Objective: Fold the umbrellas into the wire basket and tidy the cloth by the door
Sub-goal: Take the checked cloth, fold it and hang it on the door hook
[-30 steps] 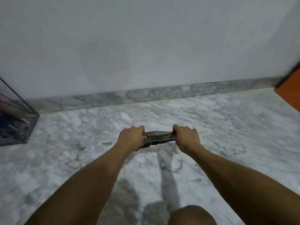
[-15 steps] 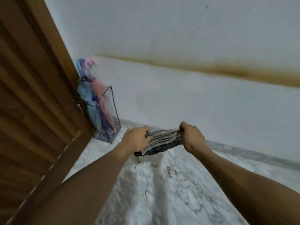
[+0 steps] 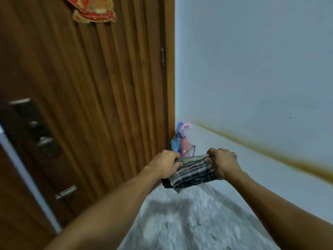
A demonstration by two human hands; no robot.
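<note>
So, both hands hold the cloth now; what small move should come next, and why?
Probably lower the cloth to the floor by the door: left hand and right hand grip it folded in the air, and the umbrellas already stand in the basket.

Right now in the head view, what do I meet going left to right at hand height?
Door lock plate → wooden door → left hand → striped cloth, gripped at both ends → right hand → brown stain on the wall. The umbrellas and wire basket sit behind the cloth, so I leave them out.
</note>
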